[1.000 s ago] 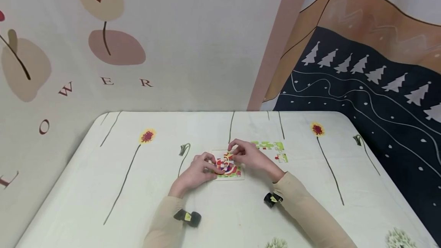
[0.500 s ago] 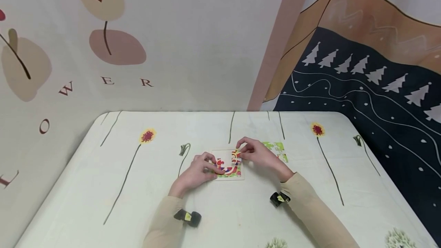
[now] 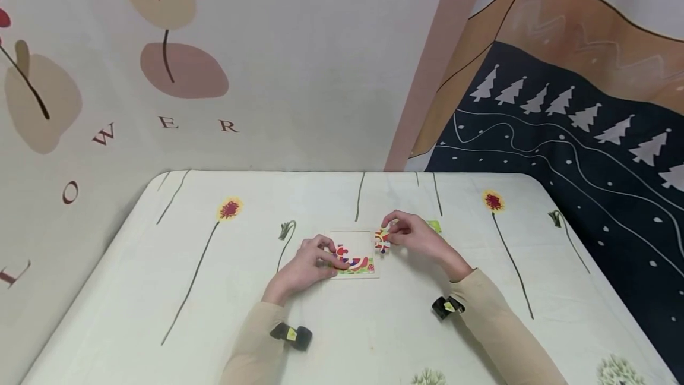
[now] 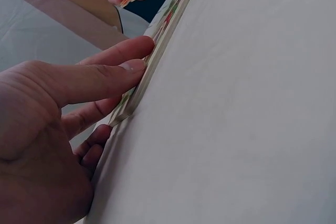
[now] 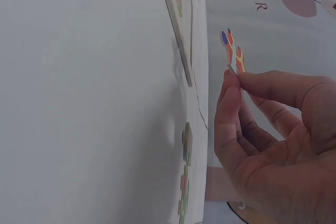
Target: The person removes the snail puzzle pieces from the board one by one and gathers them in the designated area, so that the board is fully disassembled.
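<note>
A square jigsaw board (image 3: 359, 237) lies mid-table, its upper part bare and colourful pieces (image 3: 363, 264) filling its lower part. My left hand (image 3: 304, 267) rests on the board's left side. In the left wrist view its thumb and forefinger (image 4: 113, 53) lie nearly straight against the pieces near the edge. Just right of the board, my right hand (image 3: 419, 239) pinches red, yellow and blue jigsaw pieces (image 3: 382, 241), seemingly joined together. These pieces (image 5: 229, 45) stand raised off the table between thumb and fingertips in the right wrist view.
Loose green jigsaw pieces (image 3: 435, 226) lie right of the board, mostly hidden behind the right hand. The right wrist view shows a row of loose pieces (image 5: 184, 182) on the cloth. A printed flower cloth (image 3: 214, 290) covers the table, and hanging fabric (image 3: 299, 76) stands behind it.
My right hand has drawn the pinched jigsaw pieces off the board and moved right with them. The board's upper part is now uncovered. My left hand has stayed in place.
</note>
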Motion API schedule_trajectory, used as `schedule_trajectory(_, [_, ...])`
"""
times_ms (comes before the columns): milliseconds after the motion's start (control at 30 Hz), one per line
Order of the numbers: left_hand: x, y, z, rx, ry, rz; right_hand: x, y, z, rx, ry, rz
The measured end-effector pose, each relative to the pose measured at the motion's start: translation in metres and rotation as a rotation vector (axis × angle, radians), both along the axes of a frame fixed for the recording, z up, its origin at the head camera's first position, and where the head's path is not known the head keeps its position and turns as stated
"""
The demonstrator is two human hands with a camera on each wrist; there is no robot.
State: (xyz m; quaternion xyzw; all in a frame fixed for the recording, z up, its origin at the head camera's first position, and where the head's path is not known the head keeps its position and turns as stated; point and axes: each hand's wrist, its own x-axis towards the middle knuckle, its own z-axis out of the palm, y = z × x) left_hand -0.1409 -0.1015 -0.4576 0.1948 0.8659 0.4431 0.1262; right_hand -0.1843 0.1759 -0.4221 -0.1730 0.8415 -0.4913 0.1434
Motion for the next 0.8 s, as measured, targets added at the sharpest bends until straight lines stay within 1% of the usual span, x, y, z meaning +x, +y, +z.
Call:
schedule_trajectory(233, [0.0,-0.002,0.001,0.007,-0.012,-0.009,0.004,0.019,-0.002,-0.002,0.003,-0.021])
schedule_trajectory(300, [0.0,-0.002,0.001,0.011,-0.005,-0.021,0.007,0.022,0.002,0.01,-0.002,-0.027])
schedule_trajectory(367, [0.0,-0.003,0.002,0.008,0.005,-0.029,0.009,0.027,0.002,0.014,-0.005,-0.038])
schedule_trajectory(400, [0.0,-0.003,0.003,0.007,0.005,-0.027,0.011,0.029,0.006,0.022,-0.01,-0.044])
schedule_trajectory(500, [0.0,-0.002,0.005,0.006,0.012,-0.003,0.011,0.037,0.005,0.022,-0.007,-0.055])
schedule_trajectory(667, [0.002,-0.002,0.006,0.01,0.001,0.058,0.012,0.05,0.001,0.016,-0.006,-0.085])
schedule_trajectory(800, [0.003,-0.003,0.005,0.007,0.004,0.088,0.012,0.058,0.0,0.042,-0.007,-0.107])
